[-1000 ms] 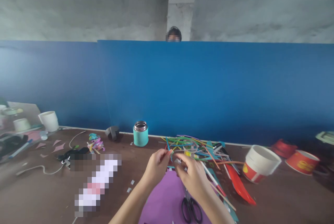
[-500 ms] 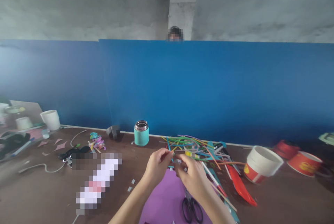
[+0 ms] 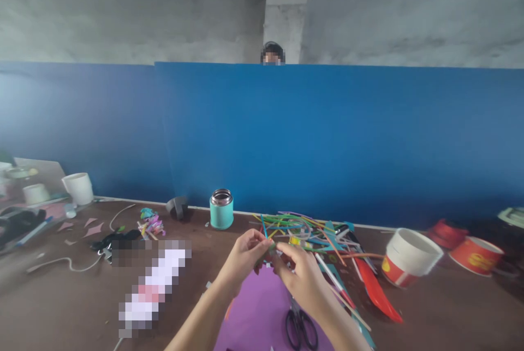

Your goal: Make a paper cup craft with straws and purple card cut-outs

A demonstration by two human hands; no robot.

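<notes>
My left hand [image 3: 248,255] is closed in a pinch over the top of a purple sheet, on a thin blue strip [image 3: 264,226] that sticks up from its fingertips. My right hand [image 3: 298,269] meets it from the right, thumb and forefinger drawn together by a small greenish bit [image 3: 272,247]. Fingers hide most of that bit, so what the right hand grips is unclear. Below the hands lies the purple sheet [image 3: 254,313], with black-handled scissors [image 3: 301,330] on it, partly under my right forearm. Colourful thin strips [image 3: 286,224] are heaped just beyond.
A turquoise metal-rimmed jar [image 3: 221,210] stands by the blue partition [image 3: 327,138]. Stacked paper cups [image 3: 411,258], a red bowl [image 3: 477,255] and a red pouch-like item [image 3: 376,291] are on the right. Left are a power strip [image 3: 153,288], cables and a white cup [image 3: 78,188].
My left hand has turned slightly, with its wrist lower and further left. The blue strip shows less below the fingertips. My right hand has barely moved.
</notes>
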